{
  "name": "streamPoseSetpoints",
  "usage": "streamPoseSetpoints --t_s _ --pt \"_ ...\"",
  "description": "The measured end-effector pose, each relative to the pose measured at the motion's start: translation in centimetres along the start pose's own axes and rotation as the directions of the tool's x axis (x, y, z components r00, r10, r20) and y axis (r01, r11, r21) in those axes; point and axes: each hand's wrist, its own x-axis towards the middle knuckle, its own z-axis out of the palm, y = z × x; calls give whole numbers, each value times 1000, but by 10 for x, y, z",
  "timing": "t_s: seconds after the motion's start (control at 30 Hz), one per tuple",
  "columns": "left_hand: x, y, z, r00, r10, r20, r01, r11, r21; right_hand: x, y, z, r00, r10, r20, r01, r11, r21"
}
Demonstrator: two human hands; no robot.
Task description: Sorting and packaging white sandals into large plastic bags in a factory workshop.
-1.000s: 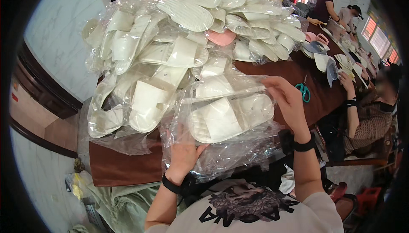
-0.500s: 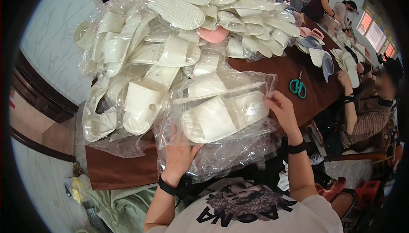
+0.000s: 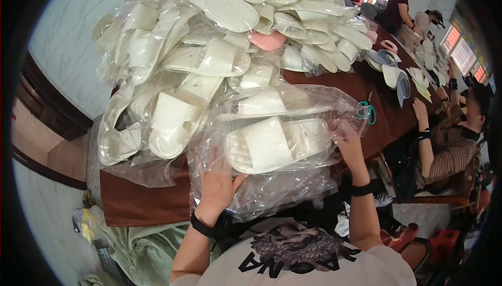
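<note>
In front of me lies a pair of white slippers in a clear plastic bag. One slipper lies near me, its mate just beyond. My left hand is at the bag's near left edge, thumb outside and fingers partly hidden by the film, holding it. At the right end, my right hand has its bent fingers on the bag's loose end, beside the slipper's tip. Film partly covers those fingers. More flat clear bags lie under the pair, by the table's near edge.
A large heap of bagged white slippers covers the far side, with one pink slipper in it. Teal-handled scissors lie right on the brown table. Grey and pink slipper parts lie farther off. A co-worker sits at the right.
The bag's loose end has spread right over the scissors, partly covering them. My right hand has moved slightly down and right with it. My left hand is nearly unmoved.
</note>
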Motion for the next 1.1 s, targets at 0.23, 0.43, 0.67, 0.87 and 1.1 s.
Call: streamPoseSetpoints --t_s 0.23,0.43,0.67,0.87,1.1 --pt "-6 -6 5 999 -28 21 28 1000 2 8 -39 13 1000 -12 16 15 982 -187" --pt "-6 -8 5 1000 26 6 -25 999 -40 2 -93 -12 968 -251 1 251 967 -32" --pt "-7 -10 3 998 -3 56 4 1000 -12 -37 -105 -13 955 221 199 -297 757 582" --pt "-7 -7 4 1000 6 19 -6 999 -45 -48 -43 -3 967 207 152 -246 914 322" --pt "-9 -9 11 998 14 53 -21 992 127 -33 -43 7 963 268 31 -269 959 86"
